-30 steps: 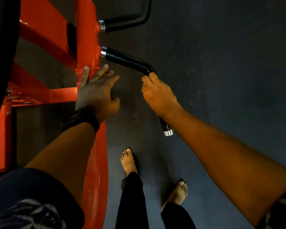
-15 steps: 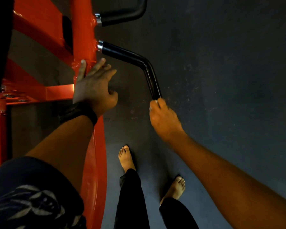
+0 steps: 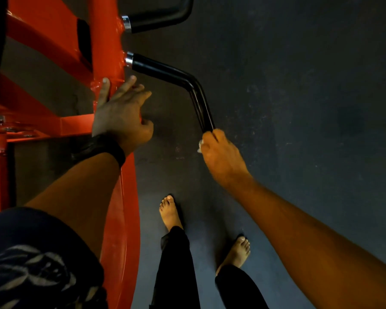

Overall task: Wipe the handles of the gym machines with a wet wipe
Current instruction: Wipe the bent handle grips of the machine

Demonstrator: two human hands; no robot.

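— Right hand (image 3: 221, 152) slid down off the bend since a second ago; now at the low end of the black handle (image 3: 176, 74).
— Grip?
— Fingers curled round the bar, wet wipe (image 3: 200, 146) bunched under them, one white corner showing. Arm stretched out long.
— Left hand (image 3: 120, 117)?
— Flat, fingers straight, braced on the orange frame (image 3: 105, 41). Black wristband (image 3: 98, 150).
— Ground?
— Dark, scuffed floor (image 3: 299, 108); bare feet (image 3: 169, 212) on it. Dim light.

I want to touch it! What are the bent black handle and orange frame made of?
Bent black handle: probably a rubber or plastic sleeve, smooth, with soft highlights. Its collar: shiny bare metal. Orange frame: likely steel under glossy paint, which shows reflections.
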